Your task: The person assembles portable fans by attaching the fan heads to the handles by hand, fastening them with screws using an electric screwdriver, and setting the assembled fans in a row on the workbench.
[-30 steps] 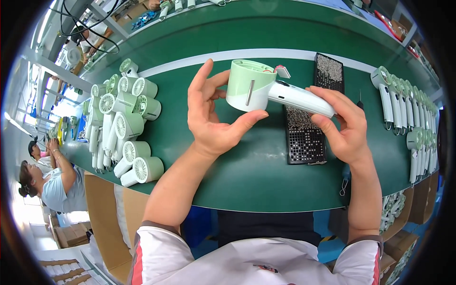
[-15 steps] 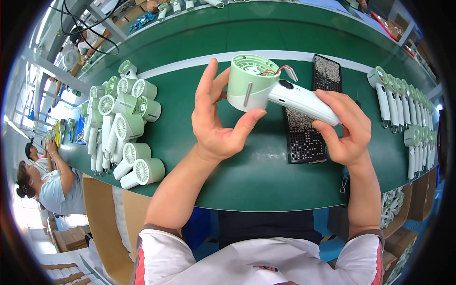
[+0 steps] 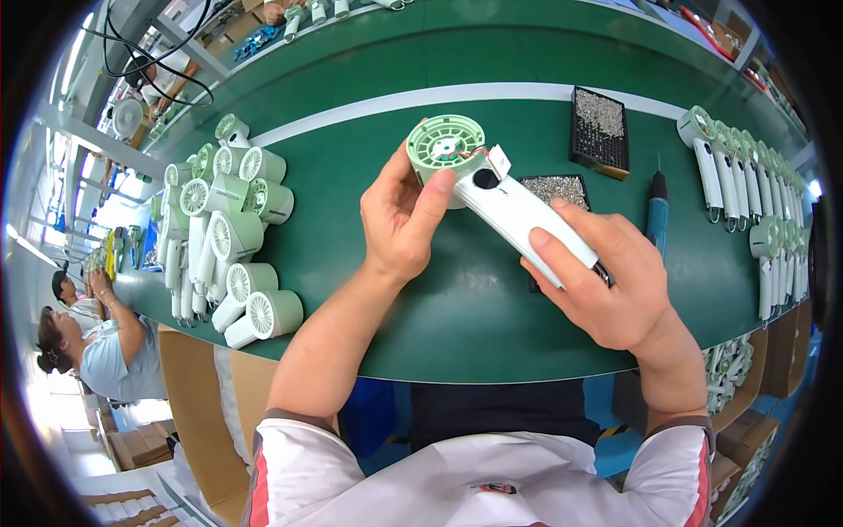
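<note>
Between my two hands is a handheld fan [image 3: 527, 220] with a pale green round head and a white handle. My left hand [image 3: 399, 215] is closed round the head, its thumb on the near side. My right hand [image 3: 615, 277] grips the lower end of the handle, fingers across its upper face. The head's open end shows a spoked inside, with thin red and dark wires and a small white piece [image 3: 499, 162] at the neck. Partly hidden under the handle lies a black tray [image 3: 555, 187] of small screws.
Another black screw tray [image 3: 600, 127] lies farther back. A teal screwdriver [image 3: 657, 215] rests to its right. Piled fans [image 3: 235, 235] stand at left, and rows of fans [image 3: 733, 180] lie at right on the green table [image 3: 439, 342]. A co-worker [image 3: 118, 356] sits at far left.
The fan has tipped so its head's open end faces me more, and its head has shifted left and down. My right hand has rolled over the handle; my left fingers have closed round the head.
</note>
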`<action>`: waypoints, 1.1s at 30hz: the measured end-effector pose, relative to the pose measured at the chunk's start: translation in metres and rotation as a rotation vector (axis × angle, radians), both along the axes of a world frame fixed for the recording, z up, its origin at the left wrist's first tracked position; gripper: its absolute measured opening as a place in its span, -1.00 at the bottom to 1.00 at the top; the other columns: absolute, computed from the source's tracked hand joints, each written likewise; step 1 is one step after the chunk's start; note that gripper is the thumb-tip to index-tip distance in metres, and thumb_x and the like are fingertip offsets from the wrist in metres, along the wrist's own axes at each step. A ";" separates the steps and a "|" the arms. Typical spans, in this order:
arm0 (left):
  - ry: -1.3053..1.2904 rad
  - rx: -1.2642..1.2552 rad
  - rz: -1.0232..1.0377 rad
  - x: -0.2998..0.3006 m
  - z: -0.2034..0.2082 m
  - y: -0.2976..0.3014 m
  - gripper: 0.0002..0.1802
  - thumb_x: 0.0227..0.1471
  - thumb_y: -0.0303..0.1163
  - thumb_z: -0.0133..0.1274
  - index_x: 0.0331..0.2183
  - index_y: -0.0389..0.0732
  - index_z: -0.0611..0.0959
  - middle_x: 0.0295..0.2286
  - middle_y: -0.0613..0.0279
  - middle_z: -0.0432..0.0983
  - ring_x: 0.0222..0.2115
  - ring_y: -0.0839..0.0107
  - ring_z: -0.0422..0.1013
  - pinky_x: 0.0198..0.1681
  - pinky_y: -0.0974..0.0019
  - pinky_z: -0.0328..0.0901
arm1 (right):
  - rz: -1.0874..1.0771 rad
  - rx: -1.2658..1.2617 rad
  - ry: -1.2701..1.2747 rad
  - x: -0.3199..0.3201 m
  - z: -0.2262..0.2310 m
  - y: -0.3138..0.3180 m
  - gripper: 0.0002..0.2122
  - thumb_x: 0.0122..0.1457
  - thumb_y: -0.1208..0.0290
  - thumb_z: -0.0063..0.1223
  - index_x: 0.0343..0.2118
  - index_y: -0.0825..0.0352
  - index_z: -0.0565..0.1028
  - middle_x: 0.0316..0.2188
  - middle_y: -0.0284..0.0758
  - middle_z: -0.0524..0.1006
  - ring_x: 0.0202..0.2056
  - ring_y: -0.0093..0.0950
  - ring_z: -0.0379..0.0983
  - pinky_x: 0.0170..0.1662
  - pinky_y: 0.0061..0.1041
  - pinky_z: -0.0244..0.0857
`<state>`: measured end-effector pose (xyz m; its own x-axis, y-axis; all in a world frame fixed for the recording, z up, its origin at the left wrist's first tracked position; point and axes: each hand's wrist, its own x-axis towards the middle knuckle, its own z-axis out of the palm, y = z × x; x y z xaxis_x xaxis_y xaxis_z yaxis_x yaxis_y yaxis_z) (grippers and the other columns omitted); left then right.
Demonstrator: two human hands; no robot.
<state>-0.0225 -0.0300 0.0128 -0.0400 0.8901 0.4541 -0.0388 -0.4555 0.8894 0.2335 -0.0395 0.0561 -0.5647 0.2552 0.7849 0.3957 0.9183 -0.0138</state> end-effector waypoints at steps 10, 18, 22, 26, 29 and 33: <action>0.022 0.021 0.016 0.000 0.000 -0.001 -0.51 0.20 -0.46 0.18 0.11 -0.45 0.48 -0.06 0.09 0.56 -0.06 0.39 0.49 0.08 0.29 0.35 | -0.003 0.053 -0.082 -0.003 0.000 -0.004 -0.61 -0.05 0.57 0.45 -0.08 0.35 0.64 -0.10 0.05 0.55 -0.43 -0.33 0.54 -0.44 -0.47 0.44; 0.052 0.020 0.057 0.001 0.001 -0.002 -0.47 0.11 -0.57 0.21 0.10 -0.48 0.48 -0.09 0.12 0.56 -0.07 0.40 0.50 0.06 0.31 0.38 | 0.002 0.067 -0.093 -0.004 0.001 -0.005 -0.61 -0.03 0.55 0.44 -0.08 0.34 0.63 -0.11 0.07 0.56 -0.42 -0.31 0.56 -0.41 -0.46 0.47; 0.075 0.003 0.051 0.001 -0.002 -0.001 -0.42 0.10 -0.57 0.20 0.14 -0.49 0.45 -0.07 0.11 0.55 -0.05 0.39 0.49 0.08 0.30 0.37 | 0.005 0.046 -0.082 -0.004 -0.001 -0.006 -0.62 -0.03 0.55 0.44 -0.09 0.35 0.64 -0.12 0.08 0.56 -0.40 -0.28 0.58 -0.40 -0.44 0.49; 0.079 0.005 0.059 0.000 -0.004 0.002 -0.33 0.08 -0.58 0.17 0.21 -0.49 0.38 -0.02 0.07 0.53 0.00 0.36 0.48 0.13 0.26 0.35 | 0.002 0.065 -0.074 -0.003 -0.001 -0.002 -0.63 -0.04 0.55 0.44 -0.10 0.35 0.65 -0.14 0.08 0.57 -0.39 -0.26 0.59 -0.38 -0.43 0.50; 0.068 0.028 0.034 -0.003 -0.004 0.004 -0.31 0.07 -0.58 0.17 0.23 -0.49 0.36 0.00 0.04 0.52 0.02 0.33 0.47 0.16 0.23 0.34 | 0.021 0.033 -0.075 -0.004 0.002 -0.002 -0.63 -0.04 0.54 0.45 -0.11 0.36 0.65 -0.15 0.09 0.57 -0.39 -0.24 0.59 -0.38 -0.41 0.50; 0.015 0.016 0.035 0.000 0.002 0.000 -0.30 0.06 -0.57 0.16 0.23 -0.49 0.35 0.02 0.02 0.52 0.05 0.31 0.47 0.18 0.22 0.33 | 0.069 0.031 -0.067 -0.008 0.009 -0.002 -0.63 -0.06 0.56 0.46 -0.12 0.38 0.64 -0.15 0.11 0.57 -0.38 -0.20 0.58 -0.37 -0.37 0.50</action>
